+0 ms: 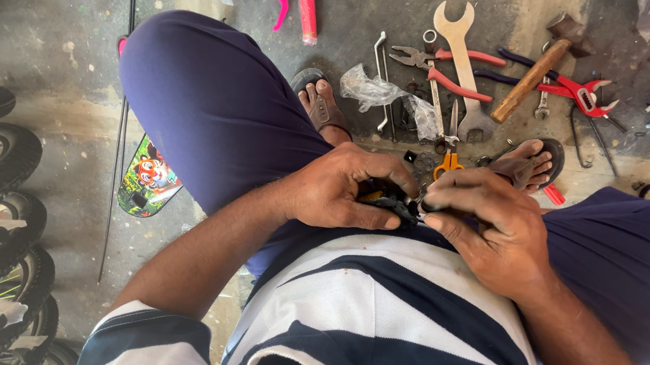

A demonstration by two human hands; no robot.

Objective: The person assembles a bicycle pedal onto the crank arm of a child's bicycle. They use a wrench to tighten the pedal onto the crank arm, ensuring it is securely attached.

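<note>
Hands meet at our lap: left hand (pixel 341 190) and right hand (pixel 482 224) both pinch a small black part (pixel 393 202), steadying it between the knees.

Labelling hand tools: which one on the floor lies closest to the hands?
The orange-handled scissors, lying just beyond the knuckles of the left hand and right hand. The red-handled pliers, the large steel open-end spanner and the wooden-handled hammer lie farther away.

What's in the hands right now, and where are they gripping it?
Both the left hand and right hand pinch a small black part between them, one at each end; what it is cannot be told.
</note>
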